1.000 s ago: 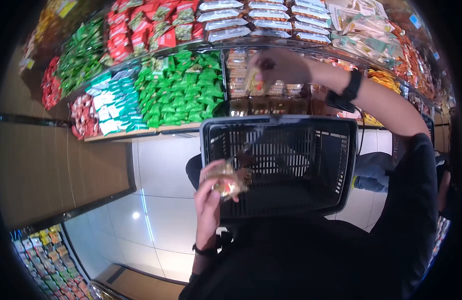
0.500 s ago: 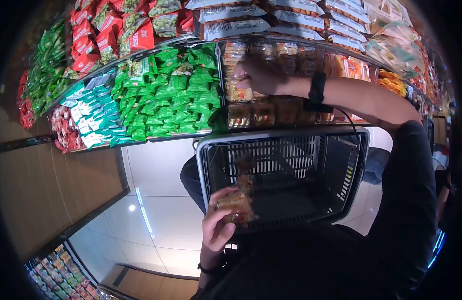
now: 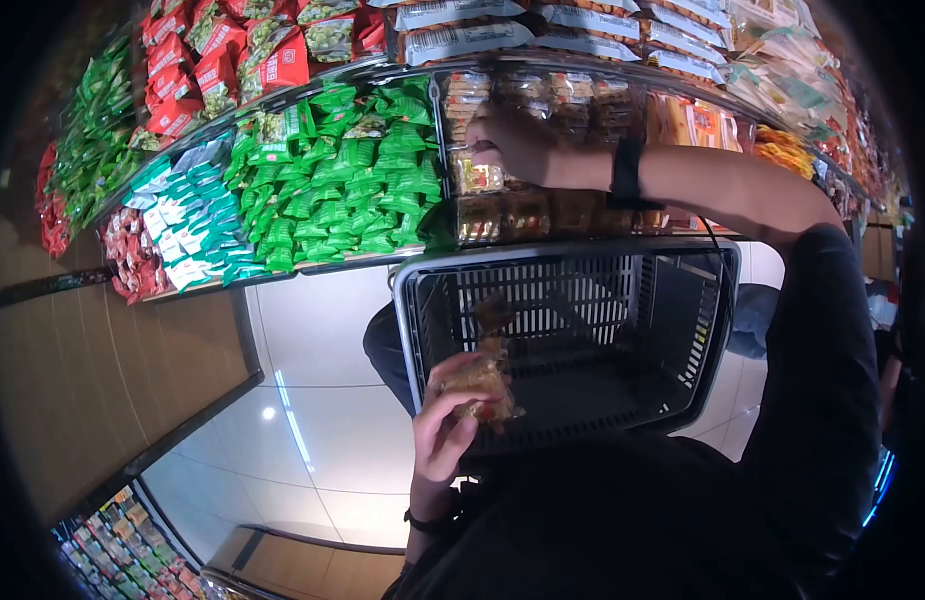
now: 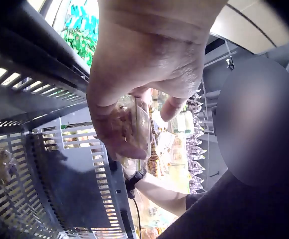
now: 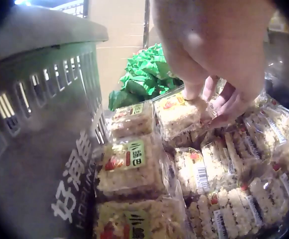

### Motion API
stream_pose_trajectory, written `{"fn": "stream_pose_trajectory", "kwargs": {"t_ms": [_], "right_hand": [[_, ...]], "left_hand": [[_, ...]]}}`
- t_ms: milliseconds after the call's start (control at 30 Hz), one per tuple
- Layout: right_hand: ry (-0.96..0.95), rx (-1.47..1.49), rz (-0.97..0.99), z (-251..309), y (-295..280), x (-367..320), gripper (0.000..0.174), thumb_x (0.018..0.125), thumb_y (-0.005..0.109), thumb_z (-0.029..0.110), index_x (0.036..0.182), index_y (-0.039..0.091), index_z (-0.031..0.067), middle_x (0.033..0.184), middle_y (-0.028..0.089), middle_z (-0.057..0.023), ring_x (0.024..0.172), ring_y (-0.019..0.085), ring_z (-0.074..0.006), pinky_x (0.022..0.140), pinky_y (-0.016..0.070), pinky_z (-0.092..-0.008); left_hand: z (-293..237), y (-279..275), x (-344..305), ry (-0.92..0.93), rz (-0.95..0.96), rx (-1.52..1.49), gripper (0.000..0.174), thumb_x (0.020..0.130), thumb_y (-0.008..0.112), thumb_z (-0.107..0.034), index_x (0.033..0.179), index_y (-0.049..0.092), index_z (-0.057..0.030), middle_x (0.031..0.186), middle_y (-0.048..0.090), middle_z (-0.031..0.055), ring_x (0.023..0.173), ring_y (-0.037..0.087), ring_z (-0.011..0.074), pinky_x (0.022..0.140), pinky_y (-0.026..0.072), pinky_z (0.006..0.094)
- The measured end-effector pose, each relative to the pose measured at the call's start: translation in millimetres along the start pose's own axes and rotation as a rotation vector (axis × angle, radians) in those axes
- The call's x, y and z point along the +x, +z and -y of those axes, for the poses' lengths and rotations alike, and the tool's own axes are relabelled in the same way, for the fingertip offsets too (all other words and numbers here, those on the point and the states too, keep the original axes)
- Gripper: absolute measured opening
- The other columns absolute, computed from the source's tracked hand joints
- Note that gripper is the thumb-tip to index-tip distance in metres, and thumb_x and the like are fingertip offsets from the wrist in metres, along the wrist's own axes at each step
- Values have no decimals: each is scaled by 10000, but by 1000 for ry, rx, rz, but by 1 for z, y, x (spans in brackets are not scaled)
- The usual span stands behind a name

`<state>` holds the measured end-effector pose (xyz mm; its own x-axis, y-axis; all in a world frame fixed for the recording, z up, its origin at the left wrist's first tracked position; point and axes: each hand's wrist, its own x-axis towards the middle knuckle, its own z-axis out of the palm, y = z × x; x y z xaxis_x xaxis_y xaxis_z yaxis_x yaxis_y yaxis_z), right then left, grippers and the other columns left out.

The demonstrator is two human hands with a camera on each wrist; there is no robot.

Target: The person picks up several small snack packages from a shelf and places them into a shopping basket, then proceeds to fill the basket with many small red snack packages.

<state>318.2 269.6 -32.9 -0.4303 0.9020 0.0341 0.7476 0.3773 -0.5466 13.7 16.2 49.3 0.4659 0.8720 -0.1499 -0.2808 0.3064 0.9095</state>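
Note:
My left hand holds a clear-wrapped crispy rice snack packet over the near left side of the black shopping basket. In the left wrist view its fingers curl round the packet. My right hand is down in the shelf bin of the same packets. Thumb and fingers of that hand pinch a packet in the right wrist view, at the end of a row of flat-lying ones. Inside the basket, by the left wall, lies another brownish packet.
Green snack bags fill the bin to the left, with red bags above. Long white-and-brown packs lie on the upper shelf. The basket's far rim runs close along the shelf front. A cord hangs from the right wrist.
A second ago my right hand was blurred over the bin; now it is at the bin's left part, on a packet. My left hand keeps its packet, shifting slightly towards the basket's middle.

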Motion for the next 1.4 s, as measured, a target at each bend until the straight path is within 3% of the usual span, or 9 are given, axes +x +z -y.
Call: {"fn": "stream_pose_trajectory", "kwargs": {"t_ms": [200, 267, 400, 633, 767, 900, 1133, 1233, 1400], "right_hand": [[-135, -312, -160, 40, -25, -9, 394, 870, 824, 155, 1188, 642, 12, 1198, 600, -175, 1049, 637, -349, 892, 532, -445], [-26, 85, -100, 62, -43, -18, 304, 998, 710, 275, 1174, 656, 34, 1214, 659, -138, 959, 687, -225, 751, 565, -371], [257, 577, 462, 154, -121, -75, 427, 988, 697, 463, 1140, 702, 63, 1068, 708, -91, 938, 657, -160, 761, 530, -296], [147, 624, 473, 175, -105, -155, 539, 939, 761, 446, 1188, 692, -27, 1012, 721, -105, 898, 661, -178, 829, 539, -328], [118, 526, 346, 151, -128, -147, 402, 951, 759, 334, 1104, 711, -35, 986, 744, -132, 888, 691, -192, 824, 554, -326], [165, 324, 16, 69, -138, -115, 296, 959, 749, 238, 1110, 702, -12, 1004, 748, -143, 940, 712, -229, 852, 571, -366], [99, 111, -66, -18, -58, -69, 266, 928, 762, 114, 1114, 651, -41, 974, 727, -182, 897, 700, -217, 817, 554, -360], [193, 129, -26, -15, -51, -68, 322, 917, 775, 104, 1169, 655, -56, 1011, 722, -254, 929, 717, -314, 842, 549, -400], [166, 126, -91, -23, -40, -67, 322, 904, 776, 62, 1162, 661, -91, 1009, 718, -298, 915, 725, -387, 844, 549, -411]], "left_hand": [[-16, 15, 14, -22, -17, 51, 184, 1030, 537, -19, 1101, 706, -25, 1525, 408, 184, 1265, 624, 341, 789, 642, 350], [-12, 16, 17, 44, 5, -13, 195, 1022, 538, 26, 1196, 582, -51, 1531, 391, 202, 1245, 629, 315, 761, 645, 336], [-24, 34, 28, 87, 3, -136, 619, 980, 564, 102, 1416, 220, -171, 1571, 316, 256, 1211, 630, 293, 727, 649, 331], [-30, 57, 36, 108, 137, -19, 816, 955, 540, 131, 1566, 95, -177, 1648, 250, 209, 1219, 611, 307, 765, 636, 344], [-51, 55, 49, 31, 115, 290, 800, 961, 592, 74, 1592, 132, -102, 1621, 319, 214, 1160, 653, 300, 783, 624, 316], [-97, 46, 88, 220, 81, 1106, 479, 988, 684, -146, 1418, 528, -8, 1368, 602, 247, 1234, 628, 381, 1003, 529, 439], [-62, 27, 206, 246, 372, 1717, 494, 1036, 581, -331, 1449, 553, -62, 1456, 558, 258, 1365, 511, 431, 1146, 419, 480], [-50, 26, 238, -248, 599, 1774, 520, 1068, 473, -422, 1488, 547, -123, 1613, 413, 213, 1487, 400, 374, 1208, 369, 448], [-24, 5, 255, -44, 634, 1879, 539, 1078, 434, -454, 1524, 518, -163, 1718, 228, 147, 1583, 221, 309, 1259, 297, 413]]}}
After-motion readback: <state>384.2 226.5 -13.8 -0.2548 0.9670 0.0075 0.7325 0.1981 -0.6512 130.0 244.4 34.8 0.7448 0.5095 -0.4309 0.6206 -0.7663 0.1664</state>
